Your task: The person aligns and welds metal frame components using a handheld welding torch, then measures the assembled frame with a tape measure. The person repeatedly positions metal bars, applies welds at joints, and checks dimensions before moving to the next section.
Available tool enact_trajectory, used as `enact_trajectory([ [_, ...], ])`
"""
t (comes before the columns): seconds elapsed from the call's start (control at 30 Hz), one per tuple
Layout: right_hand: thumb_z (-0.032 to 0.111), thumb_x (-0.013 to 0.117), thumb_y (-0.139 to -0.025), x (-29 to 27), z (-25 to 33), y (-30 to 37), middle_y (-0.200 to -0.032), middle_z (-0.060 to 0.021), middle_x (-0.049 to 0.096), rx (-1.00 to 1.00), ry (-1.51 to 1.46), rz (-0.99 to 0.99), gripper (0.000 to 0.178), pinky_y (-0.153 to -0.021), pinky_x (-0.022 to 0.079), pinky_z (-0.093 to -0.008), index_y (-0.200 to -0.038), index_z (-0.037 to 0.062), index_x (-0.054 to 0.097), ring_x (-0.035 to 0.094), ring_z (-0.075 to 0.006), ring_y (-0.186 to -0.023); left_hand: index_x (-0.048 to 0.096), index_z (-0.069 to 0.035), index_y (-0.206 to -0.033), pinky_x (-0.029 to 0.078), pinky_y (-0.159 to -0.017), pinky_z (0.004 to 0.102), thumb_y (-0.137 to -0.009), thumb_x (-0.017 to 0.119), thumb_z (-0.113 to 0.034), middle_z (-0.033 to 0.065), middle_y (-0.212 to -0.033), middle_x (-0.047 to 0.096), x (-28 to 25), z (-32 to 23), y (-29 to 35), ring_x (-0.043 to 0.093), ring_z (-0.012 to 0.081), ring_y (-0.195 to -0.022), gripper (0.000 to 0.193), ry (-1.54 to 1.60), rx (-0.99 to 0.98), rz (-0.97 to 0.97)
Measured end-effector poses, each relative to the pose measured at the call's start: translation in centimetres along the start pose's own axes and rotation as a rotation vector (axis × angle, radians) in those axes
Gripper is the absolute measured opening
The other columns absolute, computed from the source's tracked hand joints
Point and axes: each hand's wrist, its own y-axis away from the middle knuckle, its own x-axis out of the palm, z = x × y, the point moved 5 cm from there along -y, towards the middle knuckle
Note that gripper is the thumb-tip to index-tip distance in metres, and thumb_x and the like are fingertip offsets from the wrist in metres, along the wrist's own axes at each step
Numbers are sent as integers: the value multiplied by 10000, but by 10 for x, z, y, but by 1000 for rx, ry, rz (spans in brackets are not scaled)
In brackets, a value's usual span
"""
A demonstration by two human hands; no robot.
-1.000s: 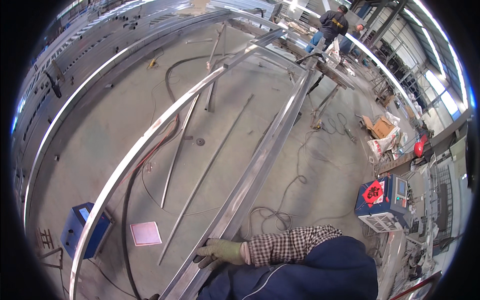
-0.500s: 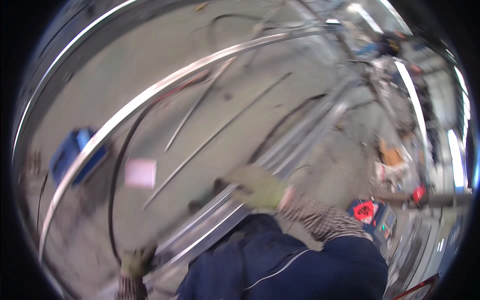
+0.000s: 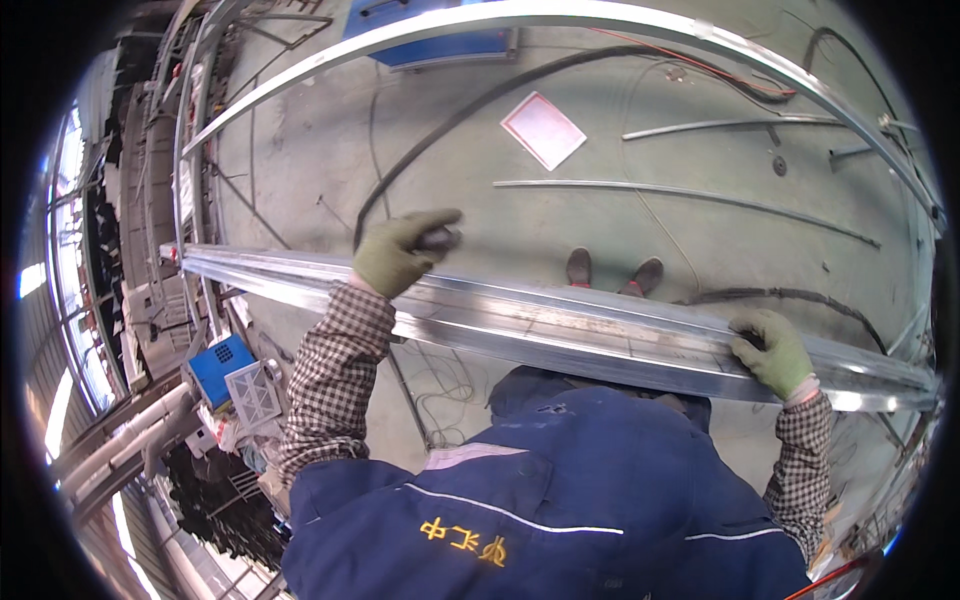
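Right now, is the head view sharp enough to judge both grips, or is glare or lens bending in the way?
Head view: sharp, no motion blur. Left hand and right hand show clearly on the long metal beam; bright glare streaks along its top face. Fisheye bends the curved rail near the rim, whose corners are black.

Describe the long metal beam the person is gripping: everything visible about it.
The metal beam is a long, straight, shiny silver section, seemingly steel or aluminium, with lengthwise ridges and scuffed, reflective faces. It spans the picture roughly level, from the left side to the right rim, above the concrete floor. The gloved left hand rests over its far upper edge; the gloved right hand wraps over it near the right end. Its ends run beyond clear view.
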Motion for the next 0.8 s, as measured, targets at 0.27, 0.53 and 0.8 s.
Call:
enact_trajectory([
  [0.27, 158, 799, -897, 1, -8, 1, -1144, -187, 748, 25, -10, -7, 271, -1004, 558, -435, -1118, 6, 771, 712, -362, -1120, 784, -154, -1382, 610, -886, 324, -1018, 802, -414, 112, -1165, 837, -96, 84, 66, 797, 171, -1005, 448, -214, -500, -191],
  [0.53, 41, 811, -873, 2, -14, 2, -1138, -151, 754, 55, -66, 7, 251, -971, 575, -377, -1117, -2, 775, 734, -284, -1100, 789, -125, -1327, 562, -1064, 369, -937, 854, -303, 78, -1276, 778, -84, 101, 83, 738, 255, -1223, 433, -302, -599, 78],
  [0.8, -39, 795, -847, 7, -22, 6, -1213, -117, 732, -17, -178, 55, 219, -987, 561, -347, -1059, 11, 769, 713, -241, -1112, 810, -156, -1249, 575, -1042, 393, -867, 912, -214, 67, -1302, 756, -82, 106, 75, 731, 292, -1187, 399, -481, -499, 158],
])
